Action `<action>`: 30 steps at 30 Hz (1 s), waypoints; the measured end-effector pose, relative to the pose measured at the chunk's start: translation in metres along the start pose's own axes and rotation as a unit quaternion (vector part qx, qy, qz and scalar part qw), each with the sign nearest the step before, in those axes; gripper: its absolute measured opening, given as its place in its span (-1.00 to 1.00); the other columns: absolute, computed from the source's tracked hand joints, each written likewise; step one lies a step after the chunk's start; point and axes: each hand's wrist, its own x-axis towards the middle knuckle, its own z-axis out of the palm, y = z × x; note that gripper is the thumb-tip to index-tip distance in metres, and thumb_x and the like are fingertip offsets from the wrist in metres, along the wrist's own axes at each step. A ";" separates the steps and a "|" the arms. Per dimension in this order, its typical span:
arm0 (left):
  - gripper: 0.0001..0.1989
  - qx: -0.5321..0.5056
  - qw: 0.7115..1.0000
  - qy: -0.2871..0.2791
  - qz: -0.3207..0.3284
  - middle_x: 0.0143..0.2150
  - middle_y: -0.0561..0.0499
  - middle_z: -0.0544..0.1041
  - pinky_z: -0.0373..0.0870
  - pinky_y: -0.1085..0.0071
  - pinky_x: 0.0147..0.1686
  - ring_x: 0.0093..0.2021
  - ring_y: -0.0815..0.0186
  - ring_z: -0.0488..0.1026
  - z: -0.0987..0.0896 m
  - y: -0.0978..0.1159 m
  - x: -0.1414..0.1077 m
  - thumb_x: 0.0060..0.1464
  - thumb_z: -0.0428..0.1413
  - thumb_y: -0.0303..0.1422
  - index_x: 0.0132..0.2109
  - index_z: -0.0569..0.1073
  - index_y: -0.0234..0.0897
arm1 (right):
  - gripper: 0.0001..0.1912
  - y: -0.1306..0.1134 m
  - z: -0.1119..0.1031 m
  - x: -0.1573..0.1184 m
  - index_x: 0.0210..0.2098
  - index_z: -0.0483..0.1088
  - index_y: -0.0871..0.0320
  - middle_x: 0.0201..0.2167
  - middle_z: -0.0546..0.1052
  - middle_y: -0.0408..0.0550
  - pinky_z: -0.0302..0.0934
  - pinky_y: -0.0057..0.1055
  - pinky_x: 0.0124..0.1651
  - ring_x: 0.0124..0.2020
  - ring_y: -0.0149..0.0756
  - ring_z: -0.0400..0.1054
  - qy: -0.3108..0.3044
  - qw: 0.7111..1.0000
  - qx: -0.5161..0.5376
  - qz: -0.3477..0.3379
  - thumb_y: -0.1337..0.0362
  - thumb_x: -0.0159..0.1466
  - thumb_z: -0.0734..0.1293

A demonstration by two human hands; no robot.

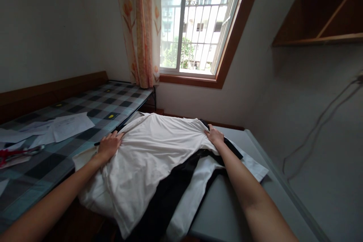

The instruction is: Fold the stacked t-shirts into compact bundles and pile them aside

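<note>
A white T-shirt (150,147) lies spread in front of me, its near part hanging over the edge in folds. My left hand (110,146) is closed on its left side near the shoulder. On the opposite shoulder, my right hand (214,135) pinches the cloth, with the fingertips partly hidden. Under the shirt are a black garment (170,189) and a white sleeve-like piece of cloth (190,196). More white cloth (255,166) sticks out beyond my right forearm. The tip of a thin dark rod (96,143) shows beside my left hand.
The clothes rest on a pale grey tabletop (218,204) with a raised right edge. To the left is a bed with a checked mattress (124,100), bearing papers (72,126) and a red object (7,155). A curtain (144,26), a barred window (195,26) and a wooden shelf (320,26) surround it.
</note>
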 end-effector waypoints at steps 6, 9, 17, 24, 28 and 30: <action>-0.59 -0.032 0.998 0.009 0.054 0.17 -0.21 0.37 0.22 0.22 0.03 0.09 0.08 0.36 0.003 0.031 0.035 0.28 -0.11 -0.32 0.22 0.37 -0.15 | -0.46 0.062 0.000 -0.019 0.28 0.17 0.04 0.02 0.50 0.19 0.25 -0.19 -0.10 -0.03 -0.03 0.44 0.023 0.997 0.018 0.073 -0.01 0.38 0.10; -0.60 -0.050 0.995 0.016 0.082 0.13 -0.23 0.41 0.15 0.09 0.07 0.08 0.03 0.35 -0.003 0.071 0.060 0.27 -0.09 -0.31 0.19 0.40 -0.19 | -0.45 0.103 0.003 -0.040 0.27 0.18 0.05 0.00 0.51 0.18 0.25 -0.19 -0.11 -0.04 -0.01 0.44 0.049 0.991 0.021 0.122 -0.03 0.38 0.08; -0.41 -0.089 0.994 -0.026 0.051 0.12 -0.30 0.44 0.17 0.06 0.05 0.07 -0.01 0.40 -0.028 0.124 0.091 0.16 0.01 -0.35 0.34 0.18 -0.18 | -0.45 0.130 0.000 -0.080 0.26 0.18 0.10 -0.01 0.50 0.21 0.25 -0.14 -0.11 -0.07 0.00 0.45 0.057 0.984 -0.001 0.167 -0.02 0.40 0.01; -0.42 -0.110 0.987 -0.112 -0.021 0.05 -0.31 0.51 0.23 0.04 0.04 0.10 -0.12 0.40 -0.025 0.061 0.092 -0.02 0.05 0.00 0.03 0.46 -0.32 | -0.46 0.124 0.001 -0.083 0.24 0.18 0.15 -0.04 0.51 0.22 0.24 -0.11 -0.07 -0.07 0.00 0.46 0.039 0.988 -0.019 0.150 0.04 0.42 -0.03; -0.42 -0.146 0.983 -0.115 -0.005 0.03 -0.25 0.54 0.23 0.03 0.03 0.08 -0.08 0.43 -0.016 0.048 0.087 0.01 0.04 -0.04 0.10 0.35 -0.27 | -0.45 0.123 0.002 -0.099 0.22 0.21 0.16 -0.08 0.53 0.20 0.25 -0.10 -0.06 -0.10 0.02 0.47 0.041 0.990 -0.025 0.135 0.02 0.42 -0.04; -0.53 -0.145 0.984 -0.108 0.007 -0.04 -0.22 0.57 0.27 0.07 -0.02 0.03 -0.05 0.46 -0.014 0.050 0.083 0.06 0.03 -0.14 0.08 0.34 -0.27 | -0.45 0.122 0.003 -0.111 0.22 0.22 0.17 -0.08 0.53 0.21 0.26 -0.11 -0.08 -0.12 0.02 0.48 0.044 0.990 -0.030 0.127 0.02 0.42 -0.05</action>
